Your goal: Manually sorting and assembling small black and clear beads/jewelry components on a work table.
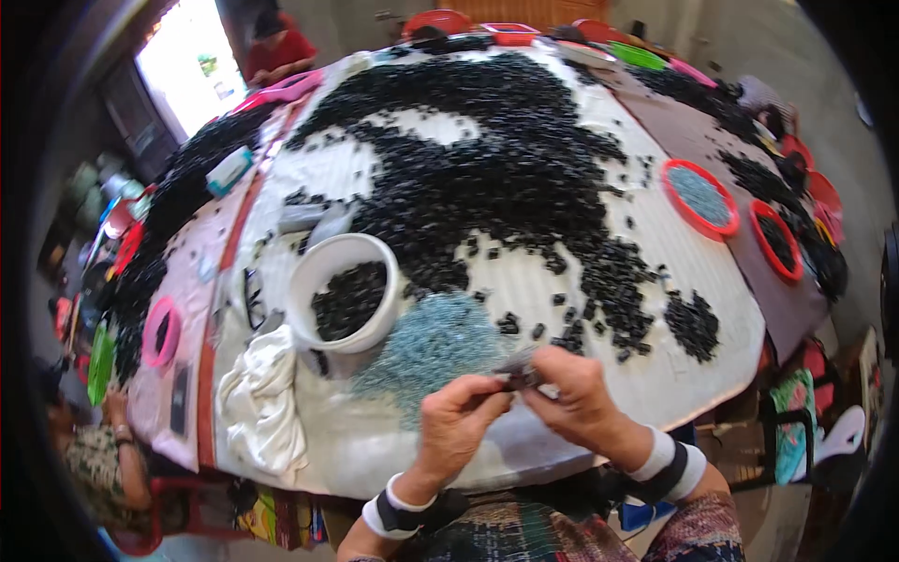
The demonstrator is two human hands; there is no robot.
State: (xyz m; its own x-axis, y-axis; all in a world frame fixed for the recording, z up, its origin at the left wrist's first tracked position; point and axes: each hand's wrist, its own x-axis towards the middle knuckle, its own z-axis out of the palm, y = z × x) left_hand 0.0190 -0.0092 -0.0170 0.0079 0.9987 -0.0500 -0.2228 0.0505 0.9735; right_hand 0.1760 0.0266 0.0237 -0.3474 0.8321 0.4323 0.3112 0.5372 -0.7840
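Near the table's front edge, my left hand (459,420) and my right hand (582,398) meet, their fingers pinched together on a small black piece (518,377). A greyish blur shows by the right fingertips; I cannot make out what it is. Just beyond the left hand lies a heap of small thin blue-grey pieces (435,337), perhaps pins. Left of that heap stands a white bucket (390,304), partly filled with black pieces (351,302). A huge spread of similar small black pieces (487,178) covers the middle of the table. Striped wristbands circle both wrists.
A crumpled white cloth (262,403) lies left of the bucket, with glasses (253,298) beyond it. At right are a red-rimmed tray (728,225) of blue-grey pieces and a small black pile (691,326). Other people sit around, one in red (292,54), another's arm (131,459) at lower left.
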